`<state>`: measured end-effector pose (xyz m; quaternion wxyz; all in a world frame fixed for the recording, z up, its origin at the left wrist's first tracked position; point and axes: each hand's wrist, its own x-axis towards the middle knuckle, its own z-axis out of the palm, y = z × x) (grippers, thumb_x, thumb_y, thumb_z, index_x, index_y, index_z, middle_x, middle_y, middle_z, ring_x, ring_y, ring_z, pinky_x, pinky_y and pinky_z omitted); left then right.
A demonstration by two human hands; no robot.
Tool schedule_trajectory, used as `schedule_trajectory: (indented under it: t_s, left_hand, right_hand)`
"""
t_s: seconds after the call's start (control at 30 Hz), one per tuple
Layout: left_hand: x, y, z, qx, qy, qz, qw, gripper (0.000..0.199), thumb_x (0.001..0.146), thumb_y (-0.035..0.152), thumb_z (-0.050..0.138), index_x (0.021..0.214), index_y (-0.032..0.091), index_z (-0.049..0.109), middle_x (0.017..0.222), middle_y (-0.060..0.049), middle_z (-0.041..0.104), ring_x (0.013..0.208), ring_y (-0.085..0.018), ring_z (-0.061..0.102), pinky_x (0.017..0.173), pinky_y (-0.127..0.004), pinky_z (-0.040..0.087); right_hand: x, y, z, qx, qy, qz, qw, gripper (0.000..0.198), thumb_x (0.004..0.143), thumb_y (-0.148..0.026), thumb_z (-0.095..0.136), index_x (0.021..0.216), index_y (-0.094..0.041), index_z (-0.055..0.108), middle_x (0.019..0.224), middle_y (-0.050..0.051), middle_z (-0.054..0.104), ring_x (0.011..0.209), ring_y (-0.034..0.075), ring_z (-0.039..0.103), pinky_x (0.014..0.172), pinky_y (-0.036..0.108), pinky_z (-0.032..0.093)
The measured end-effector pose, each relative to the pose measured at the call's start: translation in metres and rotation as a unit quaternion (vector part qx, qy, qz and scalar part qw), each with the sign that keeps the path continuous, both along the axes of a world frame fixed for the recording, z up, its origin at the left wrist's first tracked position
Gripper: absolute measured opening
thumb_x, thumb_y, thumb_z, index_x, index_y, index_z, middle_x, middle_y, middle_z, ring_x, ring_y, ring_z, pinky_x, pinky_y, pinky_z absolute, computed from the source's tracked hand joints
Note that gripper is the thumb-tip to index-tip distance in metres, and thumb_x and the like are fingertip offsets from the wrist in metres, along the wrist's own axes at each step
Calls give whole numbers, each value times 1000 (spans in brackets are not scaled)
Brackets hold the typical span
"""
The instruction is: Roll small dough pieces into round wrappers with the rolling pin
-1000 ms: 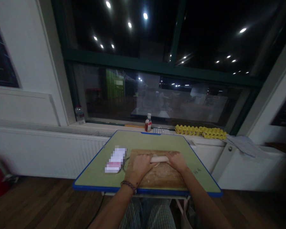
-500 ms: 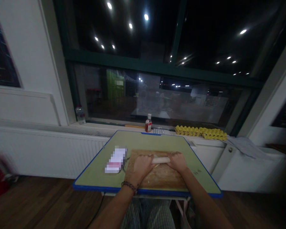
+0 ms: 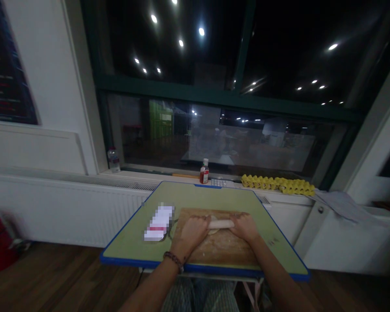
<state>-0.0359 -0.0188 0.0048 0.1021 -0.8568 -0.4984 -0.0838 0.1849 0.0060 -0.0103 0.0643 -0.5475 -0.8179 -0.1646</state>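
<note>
A pale rolling pin (image 3: 221, 224) lies crosswise over the wooden board (image 3: 222, 253). My left hand (image 3: 195, 229) is closed round its left end, and a beaded bracelet (image 3: 173, 258) circles that wrist. Round the right end my right hand (image 3: 245, 225) is closed too. Under the pin a thin, pale piece of dough (image 3: 213, 232) shows at its near edge and a little beyond it; the rest is hidden by the pin and my left hand.
The board rests on a green table (image 3: 133, 249) with a blue rim. A blurred-out phone (image 3: 159, 223) lies to its left. Along the windowsill stand a red sauce bottle (image 3: 204, 172), a clear bottle (image 3: 113, 161) and yellow egg cartons (image 3: 277, 184).
Both hands still grip the rolling pin on the board, with barely any shift against it. The whole view has tilted slightly, so everything sits a little lower and further right.
</note>
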Motion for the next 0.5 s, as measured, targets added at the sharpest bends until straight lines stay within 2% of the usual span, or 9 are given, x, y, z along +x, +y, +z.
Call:
schedule_trajectory:
  t_s: [0.2,0.33,0.5]
  left_hand:
    - [-14,-2,6,-27,28,-3,999,25,89,18,49,110,13,61,89,-15,72,84,-27,71,73,-36,54]
    - [-23,-2,11,-34,50,2,998,28,87,22,52,112,12,61,95,-16,72,90,-30,69,76,-41,53]
    - [-32,-2,21,-19,53,-1,998,27,86,18,50,108,12,63,93,-16,72,87,-31,70,76,-42,53]
  right_hand:
    - [0,2,-7,12,9,29,999,28,81,-23,55,105,-21,69,95,9,73,86,22,68,80,30,45]
    - [-2,1,-6,11,25,17,999,30,80,-21,57,107,-21,68,95,10,73,87,22,68,81,30,45]
    - [-3,2,-4,3,54,7,999,30,77,-22,58,106,-24,69,97,8,73,89,21,67,82,29,44]
